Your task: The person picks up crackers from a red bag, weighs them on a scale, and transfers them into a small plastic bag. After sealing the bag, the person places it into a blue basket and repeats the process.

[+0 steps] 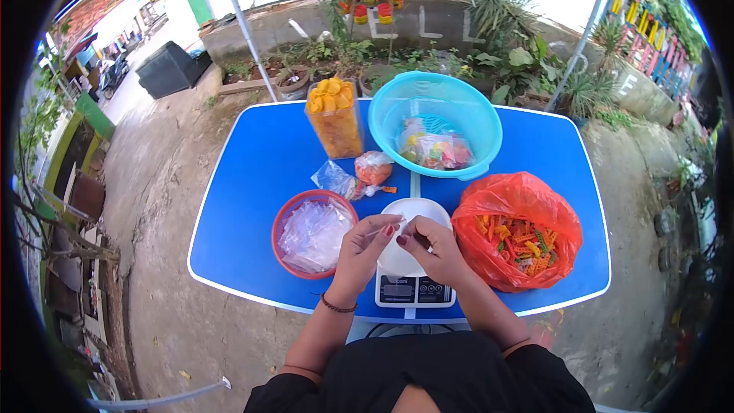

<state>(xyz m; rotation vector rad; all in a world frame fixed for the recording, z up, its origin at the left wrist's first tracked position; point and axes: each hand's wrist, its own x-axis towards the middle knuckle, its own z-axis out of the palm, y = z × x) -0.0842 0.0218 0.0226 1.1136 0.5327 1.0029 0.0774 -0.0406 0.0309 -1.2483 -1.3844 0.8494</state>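
Observation:
My left hand (365,243) and my right hand (430,248) meet above a white kitchen scale (413,284) at the near edge of the blue table (252,183). Between their fingertips they pinch a small clear plastic bag (386,227), thin and hard to make out. A red bowl (284,218) full of clear plastic bags lies just left of my left hand. To the right of my right hand, a red plastic bag (520,206) stands open with colourful crackers inside.
A turquoise basket (394,107) at the back holds filled packets. A tall clear jar (335,118) of yellow chips stands left of it, with two small filled packets (359,174) in front. Concrete ground, potted plants and a wall surround the table.

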